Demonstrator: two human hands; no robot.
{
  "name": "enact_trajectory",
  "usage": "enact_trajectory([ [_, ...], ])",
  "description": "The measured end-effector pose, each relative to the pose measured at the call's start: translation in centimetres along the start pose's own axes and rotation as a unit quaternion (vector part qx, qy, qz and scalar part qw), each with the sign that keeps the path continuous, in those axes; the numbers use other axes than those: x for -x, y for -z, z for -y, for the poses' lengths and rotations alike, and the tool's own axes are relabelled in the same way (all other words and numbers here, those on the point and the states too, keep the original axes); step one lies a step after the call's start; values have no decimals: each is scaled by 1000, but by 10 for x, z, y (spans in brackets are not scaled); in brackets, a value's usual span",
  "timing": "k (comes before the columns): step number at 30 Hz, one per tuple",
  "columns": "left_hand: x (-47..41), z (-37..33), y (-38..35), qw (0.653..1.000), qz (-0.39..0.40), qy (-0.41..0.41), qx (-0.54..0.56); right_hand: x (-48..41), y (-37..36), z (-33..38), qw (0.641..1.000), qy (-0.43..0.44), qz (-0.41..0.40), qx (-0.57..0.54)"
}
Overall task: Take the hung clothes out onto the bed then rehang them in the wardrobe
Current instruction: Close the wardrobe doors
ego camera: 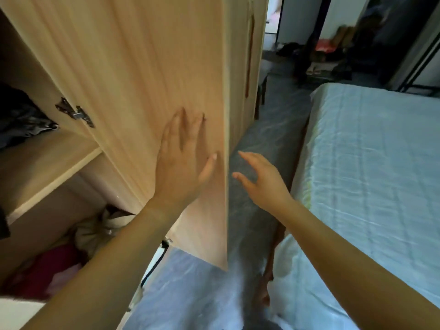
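Hands frame the free edge of the open wardrobe door [142, 67]. The left hand [183, 158] lies flat on the door's inner face, close to that edge, with fingers straight and spread and the thumb stretched toward the edge; it grasps nothing. The right hand [262, 182] hangs in the air just past the edge, clear of the wood, its fingers loose, slightly bent and apart, empty.

A metal hinge [75, 114] joins the door to the wardrobe [28, 55] at the left. Dark clothes [21, 115] sit in the upper compartment above a shelf [47, 163], at the far left edge of the view; whether they hang or lie piled cannot be told. In the compartment below the shelf lie a beige bundle [92, 232] and red and pink fabric [54, 265].

The bed [369, 163], covered in a pale blue sheet, fills the right side, with no garment showing on it. A strip of grey floor [262, 129] runs between wardrobe and bed, under the right hand.
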State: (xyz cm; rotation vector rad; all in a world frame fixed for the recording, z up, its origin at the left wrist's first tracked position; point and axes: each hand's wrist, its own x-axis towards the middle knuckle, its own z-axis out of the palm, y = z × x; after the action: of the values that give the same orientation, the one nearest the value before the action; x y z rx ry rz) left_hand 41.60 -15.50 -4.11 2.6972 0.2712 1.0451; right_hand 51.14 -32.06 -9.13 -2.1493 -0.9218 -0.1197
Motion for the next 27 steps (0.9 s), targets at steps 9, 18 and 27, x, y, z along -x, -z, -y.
enact_trajectory([
  [9,-23,-37,-18,990,-96,105,3,-26,-13,-17,976,117,75,-169],
  [18,-9,-40,3,991,-82,101,-32,-13,-14,-10,974,150,61,-160],
  [27,57,-29,70,992,-45,73,-94,37,-35,43,963,219,91,-127],
])
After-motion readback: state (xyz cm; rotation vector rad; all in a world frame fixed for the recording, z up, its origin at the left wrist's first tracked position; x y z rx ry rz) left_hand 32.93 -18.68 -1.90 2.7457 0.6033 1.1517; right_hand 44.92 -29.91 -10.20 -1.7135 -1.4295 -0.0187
